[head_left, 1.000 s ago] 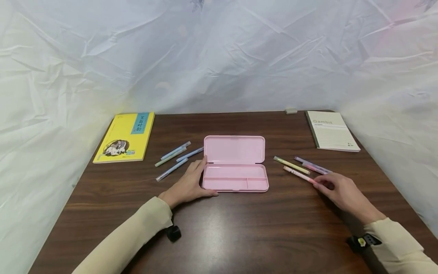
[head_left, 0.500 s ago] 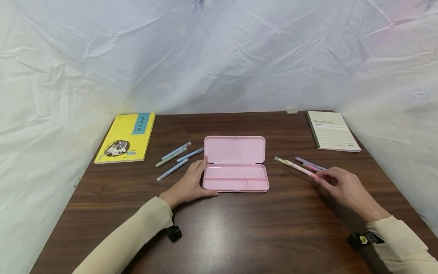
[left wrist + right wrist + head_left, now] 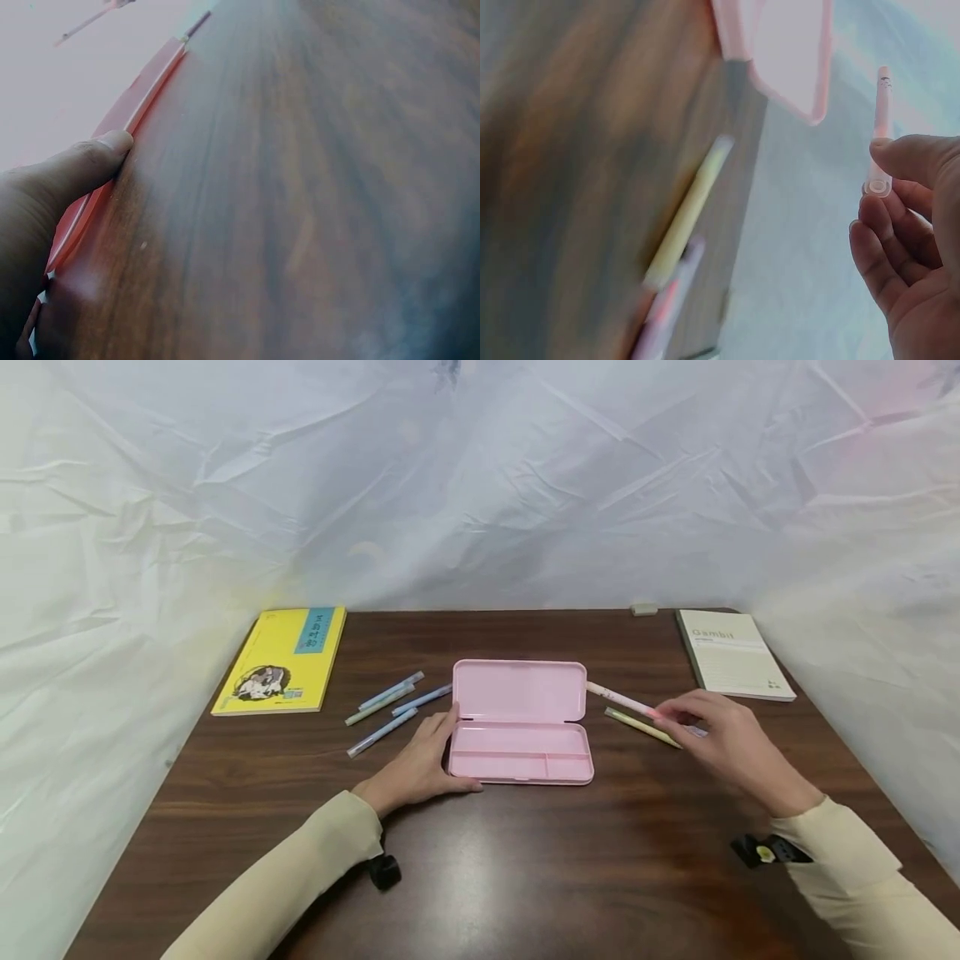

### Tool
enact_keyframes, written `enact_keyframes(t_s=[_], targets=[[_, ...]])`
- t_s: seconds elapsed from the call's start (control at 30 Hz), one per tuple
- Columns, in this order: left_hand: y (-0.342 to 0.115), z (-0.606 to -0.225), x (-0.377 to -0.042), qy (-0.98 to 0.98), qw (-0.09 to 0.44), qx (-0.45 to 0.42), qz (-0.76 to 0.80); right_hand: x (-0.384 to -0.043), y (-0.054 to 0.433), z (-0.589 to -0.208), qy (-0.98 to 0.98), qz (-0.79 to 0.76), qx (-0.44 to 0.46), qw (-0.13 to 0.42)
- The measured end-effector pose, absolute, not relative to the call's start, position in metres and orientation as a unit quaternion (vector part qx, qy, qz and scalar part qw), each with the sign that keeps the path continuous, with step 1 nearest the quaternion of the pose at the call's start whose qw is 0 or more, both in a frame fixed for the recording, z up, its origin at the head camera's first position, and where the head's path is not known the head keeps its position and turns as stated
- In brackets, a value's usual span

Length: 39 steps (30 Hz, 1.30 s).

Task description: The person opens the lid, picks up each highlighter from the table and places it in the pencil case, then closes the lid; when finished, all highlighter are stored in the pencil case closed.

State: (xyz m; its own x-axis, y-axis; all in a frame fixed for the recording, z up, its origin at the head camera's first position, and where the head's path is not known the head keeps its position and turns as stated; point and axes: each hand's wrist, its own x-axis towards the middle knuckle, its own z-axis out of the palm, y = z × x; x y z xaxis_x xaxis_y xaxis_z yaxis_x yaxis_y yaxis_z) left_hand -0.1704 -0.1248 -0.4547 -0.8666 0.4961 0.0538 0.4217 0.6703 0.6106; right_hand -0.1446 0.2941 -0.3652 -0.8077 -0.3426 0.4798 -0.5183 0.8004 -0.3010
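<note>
A pink pencil case [image 3: 521, 737] lies with its lid up at mid-table, its compartments bare. My left hand [image 3: 415, 767] grips its left side; the left wrist view shows the thumb [image 3: 112, 144] on the front edge. Raised off the table, my right hand [image 3: 720, 739] pinches a white-and-pink pen [image 3: 621, 699] by its pink end, between thumb and fingers. Its other end points toward the lid. Below that hand lies a yellow-green pen [image 3: 642, 727]. In the right wrist view a purple-pink pen [image 3: 664, 319] lies beside the yellow one, partly out of frame.
Several blue and green pens [image 3: 382, 732] lie left of the case. A yellow book [image 3: 281, 660] is at the far left and a white notebook [image 3: 735, 652] at the far right. A small eraser-like block [image 3: 643, 609] sits at the table's back edge, before a hanging white sheet.
My right hand has lifted the white-and-pink pen off the table and moved it up and left, toward the lid. The left hand stays on the case. The view has shifted slightly.
</note>
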Motion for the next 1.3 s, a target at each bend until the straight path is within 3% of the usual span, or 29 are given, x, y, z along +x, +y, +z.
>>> enact_keyframes(t_s=[0.37, 0.67, 1.3], targets=[[-0.124, -0.457, -0.170, 0.910, 0.054, 0.258, 0.320, -0.171, 0.245, -0.362, -0.913, 0.251, 0.271, 0.173], [-0.123, -0.459, -0.168, 0.906, 0.050, 0.263, 0.327, -0.182, 0.206, -0.379, -0.906, 0.270, 0.310, 0.107], [-0.126, -0.459, -0.171, 0.900, 0.045, 0.266, 0.341, -0.199, 0.160, -0.417, -0.904, 0.239, 0.355, 0.027]])
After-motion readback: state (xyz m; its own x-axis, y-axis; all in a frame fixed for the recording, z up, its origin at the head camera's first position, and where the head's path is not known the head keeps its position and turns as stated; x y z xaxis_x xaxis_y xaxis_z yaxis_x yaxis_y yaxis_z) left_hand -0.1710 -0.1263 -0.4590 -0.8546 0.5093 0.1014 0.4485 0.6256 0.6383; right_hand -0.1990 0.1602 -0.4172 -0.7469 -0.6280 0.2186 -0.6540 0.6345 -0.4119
